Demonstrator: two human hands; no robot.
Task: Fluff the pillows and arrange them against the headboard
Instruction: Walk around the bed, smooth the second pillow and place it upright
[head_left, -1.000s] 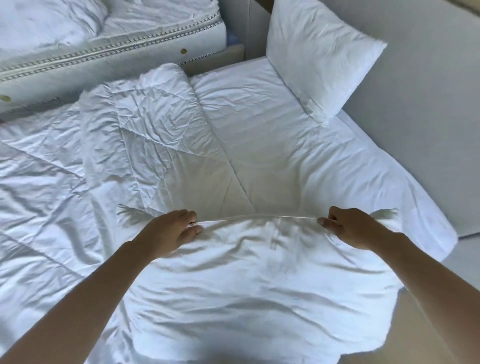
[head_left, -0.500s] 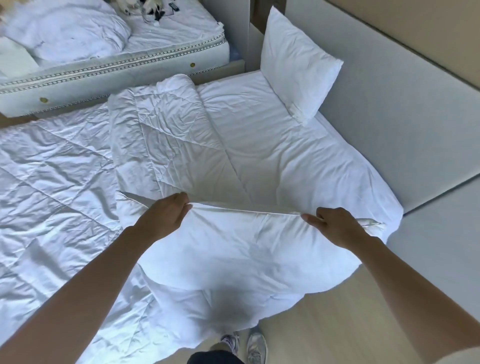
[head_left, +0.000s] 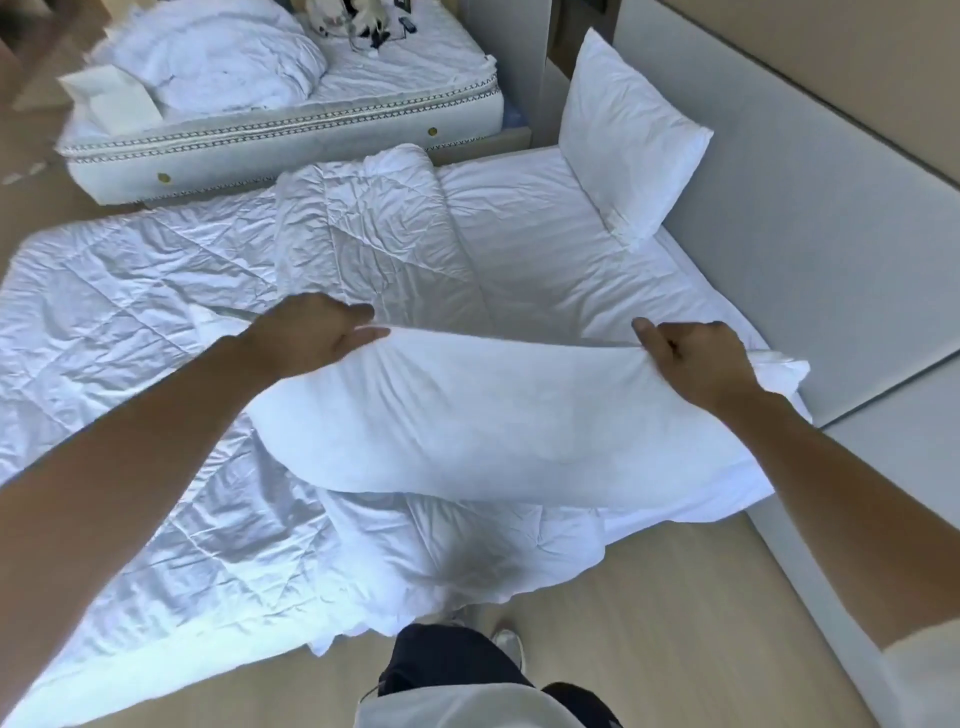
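I hold a white pillow in the air over the near edge of the bed. My left hand grips its top edge on the left and my right hand grips the top edge on the right. The pillow hangs down from both hands, plump in the middle. A second white pillow stands tilted against the grey padded headboard at the far end of the bed. The white sheet between the two pillows is bare.
A crumpled white duvet covers the left part of the bed and spills over the near edge. A second bed with bedding stands beyond. Pale wooden floor and my legs are below.
The pillow has risen from lying on the bed to hanging from both hands above it. My view has pulled back and up, showing more of the floor and the far bed.
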